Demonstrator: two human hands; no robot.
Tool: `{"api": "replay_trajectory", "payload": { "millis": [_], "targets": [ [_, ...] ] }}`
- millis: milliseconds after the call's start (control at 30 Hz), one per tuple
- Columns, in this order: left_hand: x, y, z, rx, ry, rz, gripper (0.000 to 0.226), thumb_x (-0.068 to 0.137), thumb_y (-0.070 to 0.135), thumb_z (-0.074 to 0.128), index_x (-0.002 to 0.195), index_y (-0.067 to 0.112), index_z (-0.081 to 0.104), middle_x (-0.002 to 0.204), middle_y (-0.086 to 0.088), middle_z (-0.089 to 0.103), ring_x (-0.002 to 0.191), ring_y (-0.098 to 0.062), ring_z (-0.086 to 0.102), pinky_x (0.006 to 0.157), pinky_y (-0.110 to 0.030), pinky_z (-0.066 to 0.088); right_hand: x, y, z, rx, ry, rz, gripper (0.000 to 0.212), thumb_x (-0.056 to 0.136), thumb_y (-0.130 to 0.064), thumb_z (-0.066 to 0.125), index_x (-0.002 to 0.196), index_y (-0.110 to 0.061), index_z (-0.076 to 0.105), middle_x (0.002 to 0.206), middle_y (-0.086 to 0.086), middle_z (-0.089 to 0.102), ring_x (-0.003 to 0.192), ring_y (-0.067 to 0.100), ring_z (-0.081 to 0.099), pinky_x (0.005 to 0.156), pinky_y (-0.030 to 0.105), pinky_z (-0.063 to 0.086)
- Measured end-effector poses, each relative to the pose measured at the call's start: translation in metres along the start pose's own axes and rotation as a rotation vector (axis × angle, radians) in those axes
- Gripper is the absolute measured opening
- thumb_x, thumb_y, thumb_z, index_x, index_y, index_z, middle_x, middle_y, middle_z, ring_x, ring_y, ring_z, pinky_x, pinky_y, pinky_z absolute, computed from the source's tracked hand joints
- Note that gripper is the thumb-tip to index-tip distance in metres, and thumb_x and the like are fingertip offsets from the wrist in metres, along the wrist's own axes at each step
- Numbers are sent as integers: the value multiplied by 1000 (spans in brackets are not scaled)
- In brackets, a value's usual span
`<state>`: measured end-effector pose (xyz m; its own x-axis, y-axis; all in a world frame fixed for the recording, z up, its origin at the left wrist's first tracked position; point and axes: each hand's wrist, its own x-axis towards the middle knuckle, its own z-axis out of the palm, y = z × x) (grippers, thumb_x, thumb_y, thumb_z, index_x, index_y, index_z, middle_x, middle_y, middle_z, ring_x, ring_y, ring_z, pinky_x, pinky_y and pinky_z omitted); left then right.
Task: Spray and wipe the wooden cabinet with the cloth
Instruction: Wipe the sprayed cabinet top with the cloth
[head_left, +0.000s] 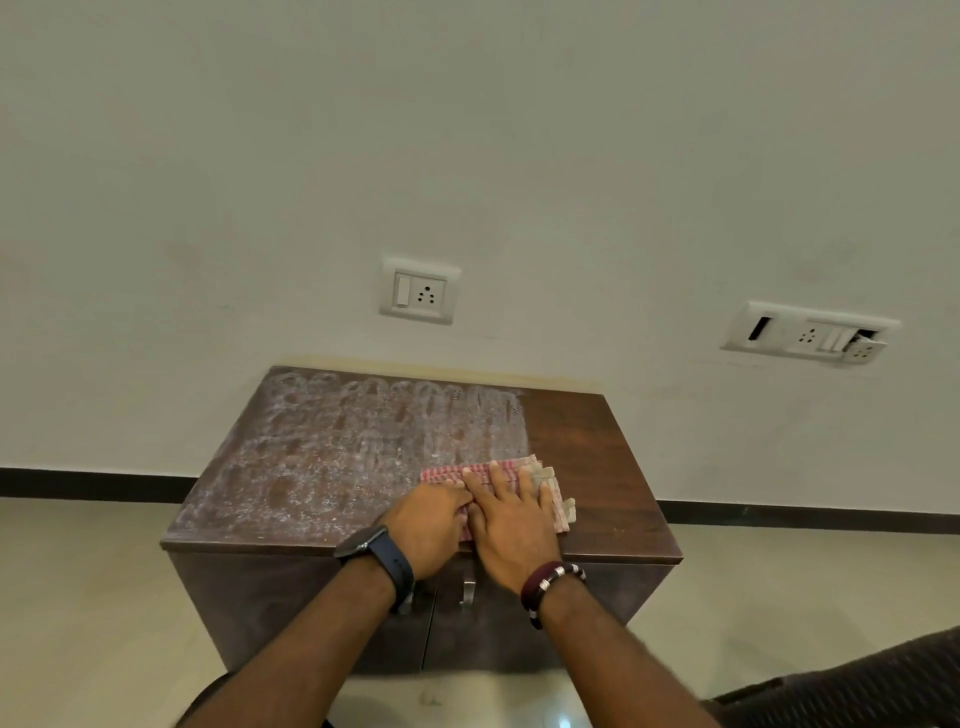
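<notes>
Two hands press flat on a red-and-white checked cloth (511, 480) lying on top of the wooden cabinet (597, 447). Left hand (428, 525) sits at the cloth's left near edge, fingers stretched forward over the fabric, not curled. Right hand (511, 525) lies just beside it, touching it, fingers spread and straight on the cloth, palm down. Neither hand pinches or grips anything.

Cloth is folded, sits right of centre near the cabinet's front edge, frayed pale corner sticking out to the right. Cabinet top left of the cloth is covered in whitish streaky residue (332, 447) in looping marks; the strip to the right is plain dark wood. Cabinet stands against a pale wall, two front doors with a metal handle (468, 592) showing between the wrists.

Left wrist wears a dark smartwatch (382, 558); right wrist wears a maroon beaded bracelet (550, 584). Wall carries a switch-and-socket plate (420, 291) above the cabinet and a wider, damaged socket plate (810, 334) off to the right. Dark skirting runs along the wall base. Dark woven object (857, 686) at lower right corner, cannot tell what it is.
</notes>
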<state>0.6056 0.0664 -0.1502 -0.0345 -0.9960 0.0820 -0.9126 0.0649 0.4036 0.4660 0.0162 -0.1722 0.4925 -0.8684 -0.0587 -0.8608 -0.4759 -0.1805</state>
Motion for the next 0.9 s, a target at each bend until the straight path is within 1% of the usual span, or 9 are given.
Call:
{"api": "replay_trajectory", "payload": {
  "millis": [133, 200, 333, 400, 500, 567, 633, 767, 900],
  "targets": [
    [-14, -18, -5, -26, 3, 39, 40, 99, 29, 54, 140, 30, 54, 140, 10, 58, 125, -9, 55, 107, -23, 41, -8, 5, 4, -10, 11, -67, 54, 107, -52, 19, 160, -44, 10, 171, -6, 5, 158, 26, -3, 126, 50, -3],
    [-21, -28, -5, -20, 3, 40, 44, 100, 34, 53, 143, 29, 50, 146, 10, 53, 132, -8, 49, 112, -23, 36, -8, 12, 3, -2, 17, -51, 56, 106, -54, 21, 160, -44, 10, 171, -6, 7, 158, 24, -1, 126, 49, -3],
    [-22, -52, -12, 1, 56, -38, 46, 100, 39, 51, 145, 28, 47, 148, 6, 51, 133, -12, 48, 114, -29, 37, 14, 2, 0, 8, -14, 33, 62, 101, -65, 21, 159, -45, 12, 171, -2, 8, 157, 33, 0, 125, 57, -5],
    [-20, -63, -20, 19, 108, -91, 47, 101, 38, 50, 146, 26, 46, 148, 4, 51, 135, -14, 47, 114, -31, 35, 19, -7, 1, -1, -32, 13, 64, 100, -69, 20, 159, -46, 10, 171, -1, 5, 157, 35, -3, 123, 61, -6],
    [-20, -86, -28, 90, 160, -173, 47, 104, 40, 42, 148, 25, 43, 155, 3, 42, 145, -16, 34, 121, -35, 24, 14, 0, 3, -18, -35, -45, 63, 100, -69, 19, 158, -48, 8, 171, -4, 4, 157, 31, -3, 125, 57, -6],
    [-25, -102, -29, 117, 179, -213, 48, 105, 42, 37, 149, 26, 42, 157, 4, 39, 148, -16, 29, 123, -38, 17, 13, 11, 0, -23, -32, -31, 62, 100, -68, 20, 158, -47, 9, 171, -5, 5, 158, 29, -1, 125, 54, -5],
    [-29, -113, -29, 128, 170, -218, 51, 105, 47, 31, 150, 25, 41, 158, 4, 38, 149, -17, 27, 124, -40, 13, 23, 12, -2, -20, -31, 14, 63, 101, -67, 22, 159, -46, 10, 171, -5, 6, 157, 30, 0, 125, 55, -5],
    [-25, -112, -34, 114, 135, -203, 75, 92, 66, 13, 149, 26, 42, 158, 3, 38, 149, -18, 27, 124, -42, 12, 35, -1, -2, 0, -47, -5, 62, 102, -65, 22, 159, -46, 9, 171, -6, 3, 157, 31, -2, 124, 56, -8],
    [-14, -112, -35, 151, 68, -256, 69, 98, 64, 24, 153, 24, 35, 161, 1, 31, 151, -19, 23, 124, -42, 15, 37, 13, -7, -33, -71, -33, 62, 102, -65, 22, 159, -47, 8, 171, -6, 5, 158, 28, 0, 126, 54, -2]
  ]
}}
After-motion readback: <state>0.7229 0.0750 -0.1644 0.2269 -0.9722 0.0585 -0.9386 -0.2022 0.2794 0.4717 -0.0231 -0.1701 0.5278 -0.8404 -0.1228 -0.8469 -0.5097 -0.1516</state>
